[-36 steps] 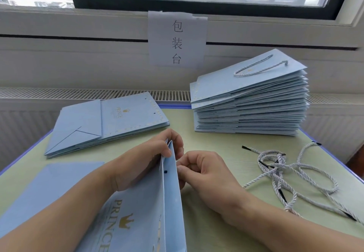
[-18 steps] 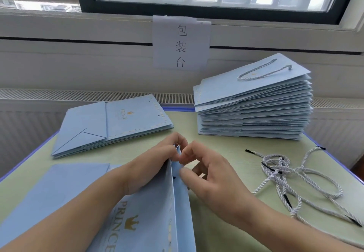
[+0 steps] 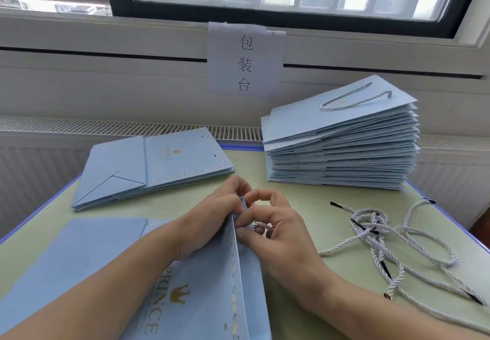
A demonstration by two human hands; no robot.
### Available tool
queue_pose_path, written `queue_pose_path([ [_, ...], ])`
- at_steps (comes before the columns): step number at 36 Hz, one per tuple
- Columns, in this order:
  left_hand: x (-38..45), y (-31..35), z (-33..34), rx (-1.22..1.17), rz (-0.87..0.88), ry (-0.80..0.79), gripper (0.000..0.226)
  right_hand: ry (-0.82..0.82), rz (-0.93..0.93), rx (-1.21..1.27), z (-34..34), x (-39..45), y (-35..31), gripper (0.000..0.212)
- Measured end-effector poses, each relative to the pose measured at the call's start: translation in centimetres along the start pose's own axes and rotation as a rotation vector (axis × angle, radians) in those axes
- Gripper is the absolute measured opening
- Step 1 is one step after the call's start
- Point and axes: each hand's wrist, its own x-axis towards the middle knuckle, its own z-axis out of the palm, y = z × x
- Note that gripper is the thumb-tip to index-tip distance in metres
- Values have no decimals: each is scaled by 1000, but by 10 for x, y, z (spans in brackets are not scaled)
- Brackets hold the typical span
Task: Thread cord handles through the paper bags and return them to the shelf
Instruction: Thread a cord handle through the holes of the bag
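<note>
A light blue paper bag (image 3: 201, 289) printed PRINCE stands tilted on edge in front of me. My left hand (image 3: 212, 220) grips its top edge from the left side. On the right side, my right hand (image 3: 275, 231) pinches a white twisted cord (image 3: 261, 225) against the bag's top edge. Loose white cords (image 3: 392, 236) with black tips lie tangled on the table to the right. A tall stack of bags (image 3: 342, 151) stands at the back right, its top bag carrying a cord handle (image 3: 355, 99).
A low pile of flat bags (image 3: 148, 167) lies at the back left, and one more flat bag (image 3: 69, 257) under my left forearm. The green table (image 3: 305, 199) has a blue rim. A paper sign (image 3: 245, 59) hangs on the wall under the window.
My right hand has moved up to the bag's top edge beside my left hand, and a piece of white cord now shows between its fingers. The view has tilted slightly.
</note>
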Motion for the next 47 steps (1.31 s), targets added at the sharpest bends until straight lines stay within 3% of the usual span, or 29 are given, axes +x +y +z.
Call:
queue_pose_path([
  [5, 1, 1, 0, 46, 10, 10, 32, -38, 39, 95, -6, 2, -3, 36],
  [8, 1, -1, -5, 68, 15, 47, 29, -117, 65, -68, -17, 2, -12, 9],
  [11, 1, -2, -10, 94, 13, 105, 29, -349, 108, -403, -40, 7, -14, 27],
  [14, 2, -4, -9, 114, 12, 115, 27, -543, 247, -468, -71, 15, -17, 11],
  [16, 3, -4, -8, 120, 21, 116, 26, -546, 296, -331, -94, 22, -18, 6],
  [20, 2, -4, -7, 140, 52, 124, 25, -481, 345, 100, -137, 36, -18, 29],
  [25, 2, -4, -7, 150, 56, 132, 26, -479, 331, 358, -154, 42, -8, 47],
  [28, 2, -4, -6, 163, 68, 132, 25, -433, 222, 565, -170, 44, -7, 35],
  [30, 3, -4, -7, 164, 79, 137, 22, -511, 163, 850, -178, 48, -7, 19],
  [32, 3, -4, -8, 175, 86, 145, 19, -326, 236, 998, -185, 36, -12, 30],
  [35, 3, -5, -10, 183, 96, 164, 18, -213, 178, 1112, -207, 37, -11, 33],
  [38, 3, -6, -11, 183, 103, 173, 17, -8, 166, 1083, -218, 37, -12, 34],
  [40, 3, -5, -11, 172, 103, 176, 17, 37, 14, 1005, -212, 43, -14, 22],
  [43, 3, -5, -10, 155, 105, 179, 18, 68, -111, 585, -184, 46, -29, 24],
  [47, 1, -2, -14, 111, 79, 215, 21, -182, -81, 171, -144, 30, -39, 34],
])
